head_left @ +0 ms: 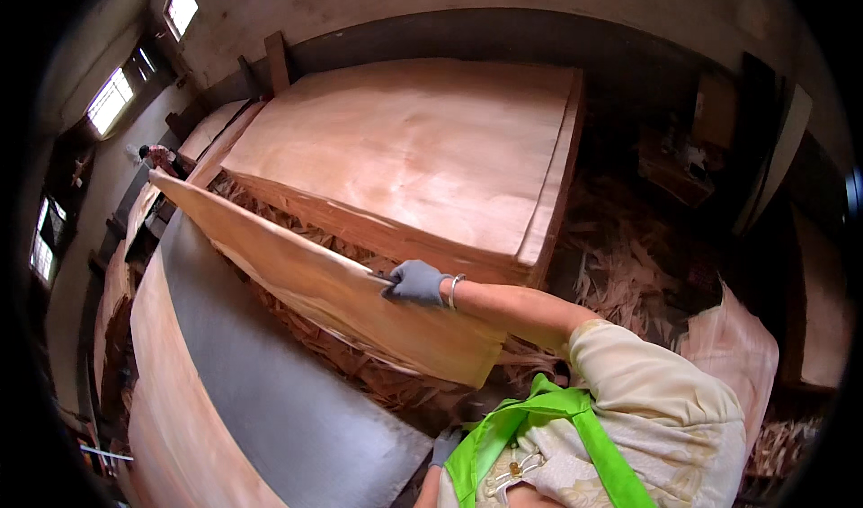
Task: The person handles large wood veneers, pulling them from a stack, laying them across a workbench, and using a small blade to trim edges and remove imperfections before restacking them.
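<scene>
One thin wood sheet [333, 292], tilted up on its long edge, spans the gap between one tall stack of wood sheets [404, 148] and one grey work surface [288, 373]. Two gloved hands are in view: the right hand [418, 283] grips the sheet's upper edge, fingers curled over it, while the left hand [445, 445] sits low beside the near corner of the grey surface (mostly hidden by clothing, so its hold cannot be told). One bracelet [457, 290] circles the right wrist.

The sheet's near end reaches close to the wearer's green apron [476, 450]; its far end runs toward a co-worker [160, 157], small and partly hidden in the background. A narrow strip of floor, littered with wood scraps [620, 279], separates sheet and stack, and a wider littered patch lies right of the stack.

The sheet is amber-tan and slightly wavy. The stack is pinkish, smooth and rectangular on top, finely layered down its side. The grey surface has a dull sheen, bordered on its left by pale wood [171, 400]. At least three bright windows [111, 102] pierce the walls at left.
</scene>
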### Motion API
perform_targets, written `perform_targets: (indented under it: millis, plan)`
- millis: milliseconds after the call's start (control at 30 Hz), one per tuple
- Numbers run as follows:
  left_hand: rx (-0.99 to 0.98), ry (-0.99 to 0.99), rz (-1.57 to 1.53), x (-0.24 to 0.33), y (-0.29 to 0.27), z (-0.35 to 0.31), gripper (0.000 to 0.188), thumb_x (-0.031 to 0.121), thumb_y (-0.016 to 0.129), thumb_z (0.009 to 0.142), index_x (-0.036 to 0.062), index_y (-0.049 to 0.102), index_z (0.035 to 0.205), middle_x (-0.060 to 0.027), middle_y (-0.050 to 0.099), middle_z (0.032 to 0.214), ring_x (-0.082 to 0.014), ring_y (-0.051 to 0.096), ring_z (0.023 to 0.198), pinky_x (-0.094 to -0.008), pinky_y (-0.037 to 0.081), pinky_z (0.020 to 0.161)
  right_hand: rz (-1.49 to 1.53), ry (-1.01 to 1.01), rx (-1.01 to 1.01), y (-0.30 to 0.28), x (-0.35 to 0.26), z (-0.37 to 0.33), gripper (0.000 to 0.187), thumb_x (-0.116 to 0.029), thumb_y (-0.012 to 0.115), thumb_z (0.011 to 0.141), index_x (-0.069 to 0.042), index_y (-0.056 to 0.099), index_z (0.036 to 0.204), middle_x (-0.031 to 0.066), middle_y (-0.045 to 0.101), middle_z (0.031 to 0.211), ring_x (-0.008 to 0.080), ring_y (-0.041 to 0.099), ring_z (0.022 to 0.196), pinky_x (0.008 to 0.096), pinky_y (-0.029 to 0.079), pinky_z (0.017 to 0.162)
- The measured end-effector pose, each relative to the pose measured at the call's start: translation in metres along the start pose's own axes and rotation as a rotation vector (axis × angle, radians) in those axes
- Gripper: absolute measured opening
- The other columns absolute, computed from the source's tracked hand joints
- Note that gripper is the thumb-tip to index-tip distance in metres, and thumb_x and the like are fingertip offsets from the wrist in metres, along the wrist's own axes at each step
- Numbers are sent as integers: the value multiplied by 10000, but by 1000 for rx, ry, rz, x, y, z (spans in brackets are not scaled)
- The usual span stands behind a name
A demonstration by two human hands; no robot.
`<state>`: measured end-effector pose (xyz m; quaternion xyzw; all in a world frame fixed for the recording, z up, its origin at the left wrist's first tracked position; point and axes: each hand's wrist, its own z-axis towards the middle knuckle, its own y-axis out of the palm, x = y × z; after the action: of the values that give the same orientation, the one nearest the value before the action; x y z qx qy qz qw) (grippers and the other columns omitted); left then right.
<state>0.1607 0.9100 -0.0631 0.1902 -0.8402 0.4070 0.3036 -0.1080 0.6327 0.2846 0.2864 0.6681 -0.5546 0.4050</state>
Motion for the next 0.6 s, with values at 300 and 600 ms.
perform_targets:
  millis: [300, 600]
  plan:
    - [76, -415, 341, 57, 58, 77, 373, 320, 372, 919, 103, 598, 1122, -125, 598, 1138, -278, 579, 1018, -360, 467, 839, 330, 92, 33, -200, 64, -8, 318, -338, 636, 758, -21, 655, 732, 4, 541, 639, 97, 469, 592, 281, 377, 532]
    - [752, -502, -1638, 151, 103, 194, 657, 599, 349, 885, 101, 466, 1297, -107, 506, 1275, -297, 477, 1163, -412, 387, 971, 492, 70, 56, -363, 159, 46, 292, -259, 677, 833, 3, 674, 962, -39, 542, 741, 78, 462, 639, 229, 371, 571]
